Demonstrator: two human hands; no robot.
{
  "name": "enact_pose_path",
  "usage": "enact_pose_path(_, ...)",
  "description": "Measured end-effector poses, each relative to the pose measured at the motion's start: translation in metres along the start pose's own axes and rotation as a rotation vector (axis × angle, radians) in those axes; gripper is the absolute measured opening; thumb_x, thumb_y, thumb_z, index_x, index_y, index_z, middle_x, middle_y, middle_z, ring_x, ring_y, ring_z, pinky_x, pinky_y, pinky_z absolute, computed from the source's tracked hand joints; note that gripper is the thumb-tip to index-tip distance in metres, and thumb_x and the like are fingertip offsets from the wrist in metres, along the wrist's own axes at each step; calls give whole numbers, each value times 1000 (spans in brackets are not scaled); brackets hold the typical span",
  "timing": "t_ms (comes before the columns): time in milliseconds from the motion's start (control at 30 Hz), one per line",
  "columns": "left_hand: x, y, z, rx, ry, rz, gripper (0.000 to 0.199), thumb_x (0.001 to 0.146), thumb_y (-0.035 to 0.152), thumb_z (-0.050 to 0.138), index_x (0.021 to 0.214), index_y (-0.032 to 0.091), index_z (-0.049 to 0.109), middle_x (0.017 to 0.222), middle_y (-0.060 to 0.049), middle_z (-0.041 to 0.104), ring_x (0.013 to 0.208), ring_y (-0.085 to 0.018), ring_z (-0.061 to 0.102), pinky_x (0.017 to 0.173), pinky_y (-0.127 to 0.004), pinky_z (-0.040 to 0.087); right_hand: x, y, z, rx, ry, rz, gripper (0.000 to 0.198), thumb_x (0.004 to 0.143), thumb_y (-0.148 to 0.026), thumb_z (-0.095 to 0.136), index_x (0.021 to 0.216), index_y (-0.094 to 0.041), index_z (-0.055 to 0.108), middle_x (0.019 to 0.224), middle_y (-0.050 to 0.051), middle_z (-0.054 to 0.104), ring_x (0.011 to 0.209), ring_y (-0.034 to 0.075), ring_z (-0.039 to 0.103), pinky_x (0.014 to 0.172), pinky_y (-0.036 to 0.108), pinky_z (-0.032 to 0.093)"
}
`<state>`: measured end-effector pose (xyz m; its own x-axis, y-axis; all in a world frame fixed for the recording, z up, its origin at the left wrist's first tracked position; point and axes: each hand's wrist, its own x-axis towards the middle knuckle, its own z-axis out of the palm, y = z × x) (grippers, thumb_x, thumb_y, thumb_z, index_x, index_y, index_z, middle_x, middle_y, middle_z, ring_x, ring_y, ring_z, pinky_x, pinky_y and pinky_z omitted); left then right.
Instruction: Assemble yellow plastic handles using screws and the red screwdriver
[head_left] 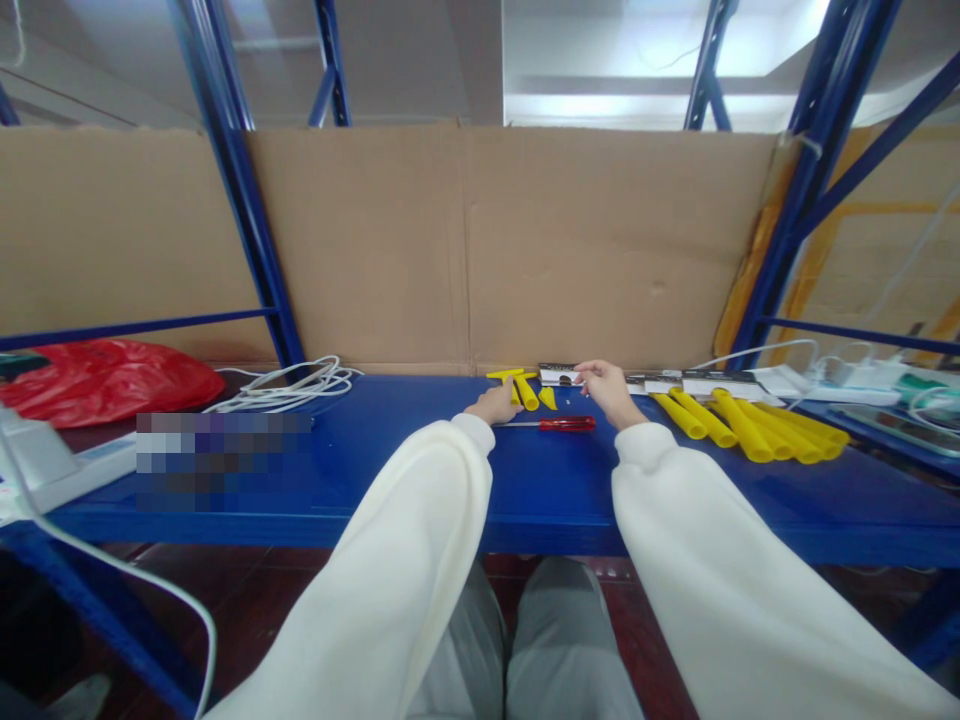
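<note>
Near the back of the blue shelf, my left hand [493,404] is closed around a yellow tube-like piece [515,391], its thumb towards the far side. Just right of it lies another yellow tube [528,394], and beside that a small yellow pointed piece [547,399]. My right hand [604,388] is bent with its fingertips together by a black-and-white card package [558,374]; whatever is between them is too small to make out. In front of both hands lies a screwdriver [568,424] with a red handle, its shaft pointing left.
Several yellow tubes [742,425] lie at right before more black-and-white packages [720,384]. Coiled white cable [300,385] and a red plastic bag [120,380] are on the left. A cardboard panel [375,250] and blue posts [240,190] stand behind the shelf [420,440].
</note>
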<state>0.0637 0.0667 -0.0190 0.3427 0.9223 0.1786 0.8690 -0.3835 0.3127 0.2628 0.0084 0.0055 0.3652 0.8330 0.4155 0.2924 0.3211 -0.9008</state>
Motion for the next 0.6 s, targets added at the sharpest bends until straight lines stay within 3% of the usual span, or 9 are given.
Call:
enact_pose_path(233, -4, 3, -6, 65, -66, -14, 66, 89, 50, 65, 148, 28, 46, 151, -15, 54, 141, -32, 50, 114, -45, 37, 0, 1, -1, -12, -5, 1, 17, 72, -5, 51, 70, -18, 61, 59, -2, 64, 46, 10, 51, 55, 24, 48)
enact_pose_path(600, -12, 9, -5, 1, -30, 7, 56, 88, 45, 63, 142, 34, 51, 143, -9, 62, 135, -30, 55, 114, -52, 35, 3, 6, -2, -49, -25, -38, 13, 70, -7, 55, 69, -19, 61, 58, -2, 63, 48, 11, 53, 54, 23, 49)
